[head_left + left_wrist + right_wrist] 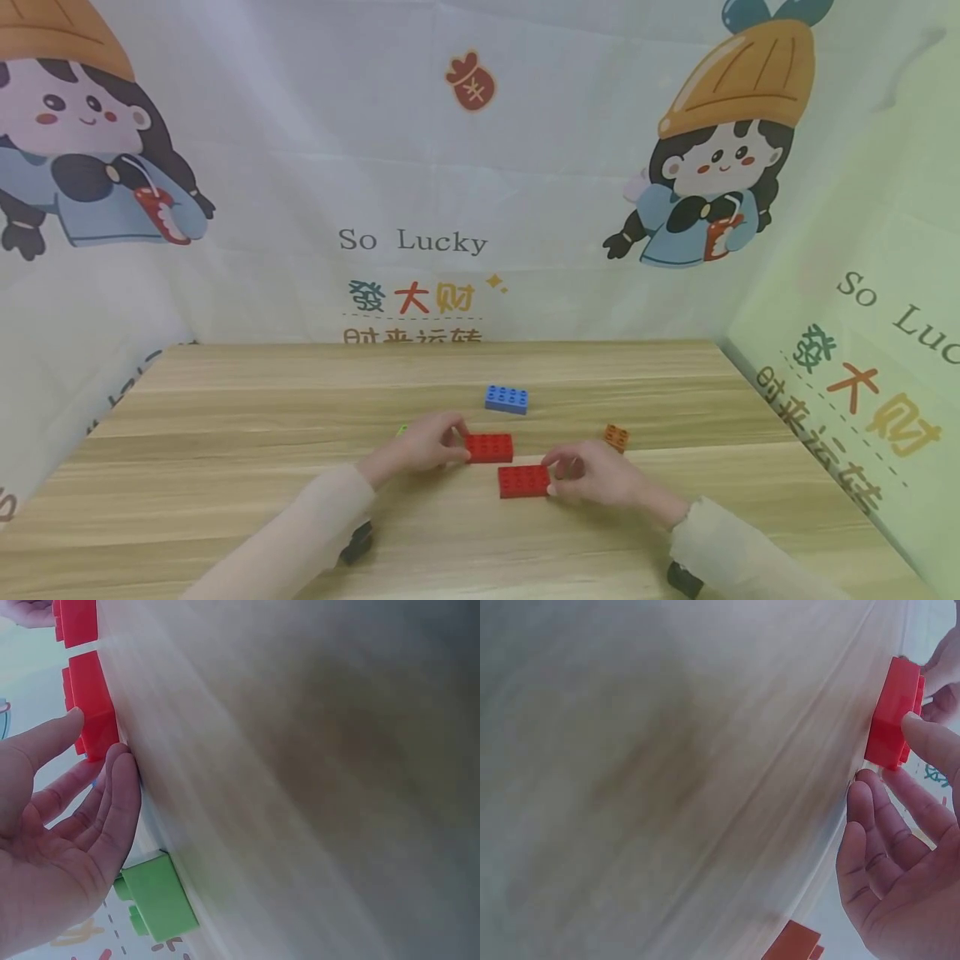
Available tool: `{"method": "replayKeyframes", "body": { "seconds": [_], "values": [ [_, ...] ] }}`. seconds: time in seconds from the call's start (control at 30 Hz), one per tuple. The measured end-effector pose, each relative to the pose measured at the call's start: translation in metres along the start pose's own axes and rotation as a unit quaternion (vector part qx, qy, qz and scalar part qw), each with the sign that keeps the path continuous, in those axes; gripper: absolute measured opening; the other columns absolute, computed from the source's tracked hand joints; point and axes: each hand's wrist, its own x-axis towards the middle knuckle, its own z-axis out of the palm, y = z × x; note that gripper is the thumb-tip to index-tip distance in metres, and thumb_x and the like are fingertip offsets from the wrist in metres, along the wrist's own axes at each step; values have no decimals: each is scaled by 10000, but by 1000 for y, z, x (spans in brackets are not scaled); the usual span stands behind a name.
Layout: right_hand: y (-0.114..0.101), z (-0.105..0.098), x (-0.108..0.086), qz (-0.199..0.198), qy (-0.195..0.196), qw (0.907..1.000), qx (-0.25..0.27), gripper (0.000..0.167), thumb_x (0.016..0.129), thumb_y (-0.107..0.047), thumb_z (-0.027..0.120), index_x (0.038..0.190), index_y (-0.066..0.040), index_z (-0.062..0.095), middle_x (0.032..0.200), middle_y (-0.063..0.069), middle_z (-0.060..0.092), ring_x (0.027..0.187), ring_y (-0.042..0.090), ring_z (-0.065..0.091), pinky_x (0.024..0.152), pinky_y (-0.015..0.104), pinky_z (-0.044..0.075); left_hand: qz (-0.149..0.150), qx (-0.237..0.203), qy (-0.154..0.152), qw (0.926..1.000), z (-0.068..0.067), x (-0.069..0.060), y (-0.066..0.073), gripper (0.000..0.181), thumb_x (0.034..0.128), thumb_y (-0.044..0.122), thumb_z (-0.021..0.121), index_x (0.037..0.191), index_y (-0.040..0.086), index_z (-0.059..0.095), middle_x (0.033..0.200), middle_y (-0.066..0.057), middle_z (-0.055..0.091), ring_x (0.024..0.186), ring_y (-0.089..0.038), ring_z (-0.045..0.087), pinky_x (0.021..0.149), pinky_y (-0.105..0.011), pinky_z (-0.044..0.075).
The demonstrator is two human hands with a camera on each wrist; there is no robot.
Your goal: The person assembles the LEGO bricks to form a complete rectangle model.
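Two red building bricks lie on the wooden table, a small gap between them. In the head view my left hand (432, 442) holds the left end of the farther red brick (491, 448), thumb at the near side and index finger at the far side. My right hand (600, 472) grips the right end of the nearer red brick (522, 482) in the same way. The left wrist view shows the thumb against the red brick (91, 709), with the other fingers loosely bent. Seen from the right wrist, the thumb touches the red brick (894, 716) near its corner.
Beyond the red bricks lies a blue brick (507, 399). A small orange brick (617, 437) sits behind my right hand. A green brick (159, 898), mostly hidden in the head view, is beside my left hand. Printed cloth (285, 167) hangs around the table (262, 400).
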Motion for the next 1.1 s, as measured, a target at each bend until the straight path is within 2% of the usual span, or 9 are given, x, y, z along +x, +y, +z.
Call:
{"method": "replayKeyframes", "body": {
  "seconds": [0.3, 0.53, 0.87, 1.1],
  "values": [
    [7, -6, -2, 177, 87, 9997, -115, 314, 776, -214, 670, 1054, -82, 607, 839, -36, 598, 743, 112, 551, 636, 269, 452, 156, -83, -5, 9998, -4, -8, -2, 207, 785, 69, 649, 939, -13, 538, 607, -21, 538, 509, -145, 512, 466, -256, 409],
    [11, -11, -2, 346, 157, 9990, -230, 310, 791, -187, 655, 1075, -76, 598, 834, -48, 577, 738, 112, 538, 622, 269, 452, -13, -202, -124, 9997, -6, -11, -3, 204, 785, 74, 648, 938, -2, 536, 625, -21, 547, 516, -151, 521, 453, -262, 426],
    [12, -15, 7, 498, 358, 9973, -392, 309, 791, -162, 657, 1074, -57, 593, 845, -23, 587, 762, 131, 541, 642, 307, 449, 50, -263, -195, 9995, -6, -16, -2, 201, 782, 78, 656, 922, 12, 528, 639, -2, 539, 515, -136, 513, 442, -254, 426],
    [12, -13, 14, 607, 336, 9968, -390, 310, 795, -166, 650, 1082, -65, 594, 834, -30, 590, 732, 114, 533, 611, 293, 445, 64, -364, -227, 9991, -4, -15, -2, 194, 788, 85, 652, 918, 16, 525, 642, -16, 548, 504, -137, 510, 433, -263, 428]
  ]
}}
